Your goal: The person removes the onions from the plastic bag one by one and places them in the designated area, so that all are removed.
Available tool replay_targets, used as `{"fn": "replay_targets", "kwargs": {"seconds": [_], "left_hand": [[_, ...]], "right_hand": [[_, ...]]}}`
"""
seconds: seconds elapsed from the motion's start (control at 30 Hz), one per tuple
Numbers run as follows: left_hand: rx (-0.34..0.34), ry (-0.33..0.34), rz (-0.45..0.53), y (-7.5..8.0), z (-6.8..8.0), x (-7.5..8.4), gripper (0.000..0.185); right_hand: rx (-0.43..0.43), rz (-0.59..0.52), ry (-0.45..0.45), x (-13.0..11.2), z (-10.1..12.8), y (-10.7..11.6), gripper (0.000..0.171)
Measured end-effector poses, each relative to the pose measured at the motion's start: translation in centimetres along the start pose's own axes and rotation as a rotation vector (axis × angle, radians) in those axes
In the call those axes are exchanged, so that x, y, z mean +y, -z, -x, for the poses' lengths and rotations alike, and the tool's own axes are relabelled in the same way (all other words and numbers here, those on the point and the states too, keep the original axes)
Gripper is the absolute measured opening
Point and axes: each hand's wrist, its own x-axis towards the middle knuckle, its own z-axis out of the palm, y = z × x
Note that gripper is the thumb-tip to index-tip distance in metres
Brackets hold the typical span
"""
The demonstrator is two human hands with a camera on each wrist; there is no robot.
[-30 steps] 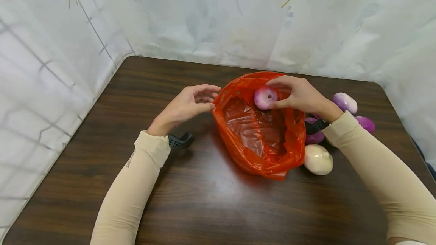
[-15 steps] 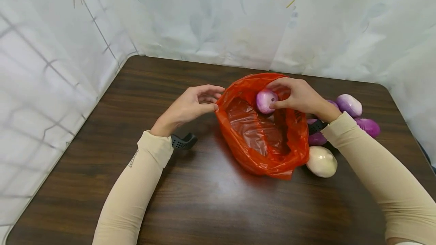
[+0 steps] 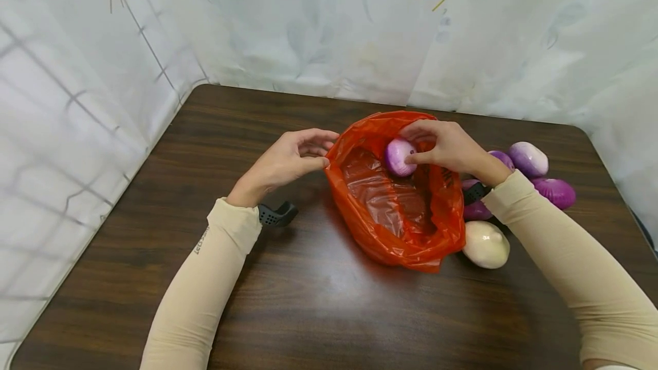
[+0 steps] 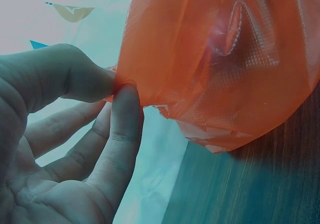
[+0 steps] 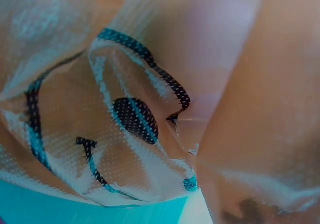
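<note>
A red plastic bag [image 3: 354, 227] stands on the table with its mouth wide open. My left hand [image 3: 288, 159] pinches the left rim between thumb and forefinger; the left wrist view shows this grip on the thin film [image 4: 160, 48] closely. Inside the mouth, near the far side, my right hand [image 3: 449, 144] holds a purple-and-white onion [image 3: 398, 159] between thumb and fingers. Much of the bag's floor is visible below the onion. Bag film with a printed face [image 5: 135, 119] fills most of the right wrist view, so that hand's fingers cannot be made out there.
Right of the bag lie a cream-white round vegetable [image 3: 485, 244], a purple-and-white one [image 3: 528, 159], a magenta one [image 3: 555, 193] and other purple ones [image 3: 477, 210] partly under the right forearm. A patterned white curtain [image 3: 308, 33] borders the dark wooden table [image 3: 319, 313].
The onion has turned a little in my right hand and sits slightly lower in the bag's mouth. My left hand keeps its pinch on the rim. The whole view shifted slightly.
</note>
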Motion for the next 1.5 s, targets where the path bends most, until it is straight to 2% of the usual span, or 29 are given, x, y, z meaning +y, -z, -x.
{"fn": "replay_targets", "kwargs": {"seconds": [0.23,0.53,0.73,0.9,1.17,1.5], "left_hand": [[0.001,-0.001,0.002,0.0,0.0,0.0,0.046],[0.001,0.004,-0.007,0.1,0.1,0.1,0.047],[0.003,0.005,0.0,0.1,0.1,0.0,0.047],[-0.003,0.01,-0.022,0.2,0.1,0.0,0.052],[-0.005,0.02,-0.031,0.3,0.0,-0.1,0.057],[-0.013,0.021,-0.024,0.3,0.2,0.2,0.057]], "right_hand": [[-0.026,-0.005,-0.016,0.0,-0.1,-0.2,0.05],[-0.074,-0.131,-0.015,0.1,0.1,-0.6,0.054],[-0.105,-0.133,-0.037,0.1,0.3,-0.7,0.057],[-0.116,-0.098,-0.016,0.3,0.3,-0.7,0.059],[-0.206,-0.235,0.015,0.6,0.6,-0.9,0.06],[-0.187,-0.218,0.046,0.5,1.0,-0.9,0.059]]}}
